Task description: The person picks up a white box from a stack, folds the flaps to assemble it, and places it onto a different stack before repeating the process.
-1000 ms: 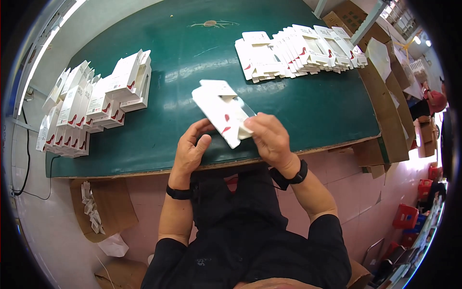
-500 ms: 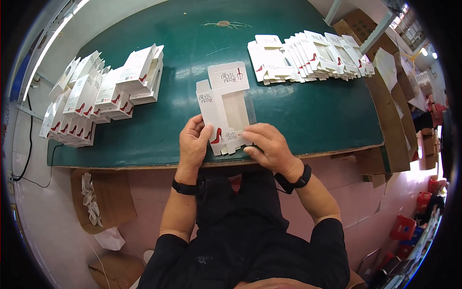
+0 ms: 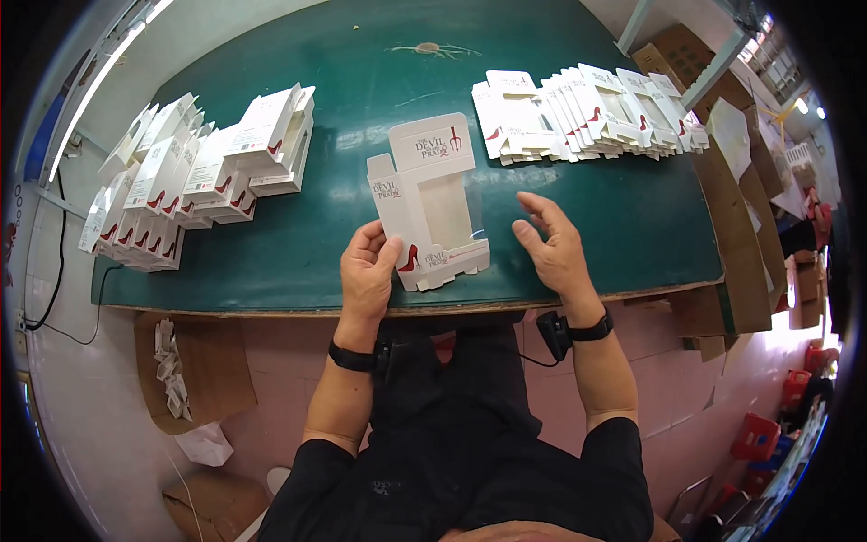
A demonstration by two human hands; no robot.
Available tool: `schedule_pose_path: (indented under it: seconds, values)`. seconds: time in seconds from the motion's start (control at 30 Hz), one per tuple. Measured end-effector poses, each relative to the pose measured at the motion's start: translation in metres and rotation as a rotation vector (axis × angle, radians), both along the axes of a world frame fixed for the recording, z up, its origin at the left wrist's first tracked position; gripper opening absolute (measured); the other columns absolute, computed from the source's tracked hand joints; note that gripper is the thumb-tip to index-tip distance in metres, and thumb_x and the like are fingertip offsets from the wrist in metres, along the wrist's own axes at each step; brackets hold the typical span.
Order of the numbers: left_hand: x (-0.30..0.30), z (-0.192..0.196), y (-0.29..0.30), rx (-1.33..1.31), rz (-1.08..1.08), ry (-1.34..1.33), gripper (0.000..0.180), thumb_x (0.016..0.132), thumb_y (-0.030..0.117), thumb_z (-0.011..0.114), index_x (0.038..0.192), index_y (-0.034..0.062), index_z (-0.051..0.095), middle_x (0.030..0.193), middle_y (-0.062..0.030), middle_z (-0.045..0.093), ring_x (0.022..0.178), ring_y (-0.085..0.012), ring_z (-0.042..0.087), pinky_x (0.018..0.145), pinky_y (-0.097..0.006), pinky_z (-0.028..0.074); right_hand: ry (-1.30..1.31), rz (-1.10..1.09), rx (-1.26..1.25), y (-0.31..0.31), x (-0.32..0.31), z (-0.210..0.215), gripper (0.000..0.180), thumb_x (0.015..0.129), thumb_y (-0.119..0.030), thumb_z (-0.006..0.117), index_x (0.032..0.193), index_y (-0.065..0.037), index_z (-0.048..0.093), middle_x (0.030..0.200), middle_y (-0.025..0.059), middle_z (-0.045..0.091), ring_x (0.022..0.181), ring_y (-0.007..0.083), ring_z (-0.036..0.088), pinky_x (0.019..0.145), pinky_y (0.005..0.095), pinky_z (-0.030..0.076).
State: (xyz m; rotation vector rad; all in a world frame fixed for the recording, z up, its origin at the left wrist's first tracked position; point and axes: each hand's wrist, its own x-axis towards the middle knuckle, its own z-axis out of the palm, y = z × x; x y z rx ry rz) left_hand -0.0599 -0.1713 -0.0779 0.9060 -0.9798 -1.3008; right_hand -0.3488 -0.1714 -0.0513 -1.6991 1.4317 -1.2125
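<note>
A white folding carton [image 3: 406,203] with a clear window and a red high-heel print is held near the table's front edge. Its top flap and a side flap stick out, and its lower edge shows small tabs. My left hand [image 3: 368,268] pinches the carton's lower left side, thumb on the front face, the other fingers partly behind it. To the right of the carton my right hand [image 3: 553,244] is raised, thumb and fingers apart, touching nothing. A film edge stands out along the window's right side.
Made-up cartons [image 3: 158,181] are stacked on the left of the green table [image 3: 361,81]. Flat cartons [image 3: 587,113] lie overlapped at the far right. Brown cardboard [image 3: 741,244] lines the right edge. Below the table at left stands a cardboard box [image 3: 217,370] holding white pieces.
My right hand has let go of the carton's lower right corner and moved right, its fingers spreading. The carton's lower right part has swung outward; my left hand keeps its hold.
</note>
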Motion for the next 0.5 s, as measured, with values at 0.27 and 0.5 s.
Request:
schedule_pose_path:
  seconds: [0.27, 0.5]
  values:
    - [-0.016, -0.005, 0.006, 0.009, -0.103, -0.065, 0.032, 0.108, 0.013, 0.060, 0.136, -0.0032, 0.056, 0.117, -0.0090, 0.070, 0.106, -0.0133, 0.066, 0.095, -0.028, 0.054, -0.316, 0.151, 0.055, 0.014, 0.035, -0.005, 0.062, 0.102, -0.013, 0.071, 0.155, 0.002, 0.044, 0.144, 0.0164, 0.062, 0.129, 0.0229, 0.062, 0.108, 0.0356, 0.051]
    - [-0.034, 0.002, 0.008, -0.089, -0.119, -0.102, 0.045, 0.110, 0.033, 0.060, 0.138, -0.0007, 0.052, 0.122, -0.0087, 0.066, 0.111, -0.0132, 0.062, 0.096, -0.029, 0.052, -0.200, 0.102, -0.044, 0.026, 0.058, -0.011, 0.067, 0.099, -0.015, 0.074, 0.157, 0.001, 0.043, 0.143, 0.0185, 0.063, 0.124, 0.0262, 0.066, 0.102, 0.0378, 0.055]
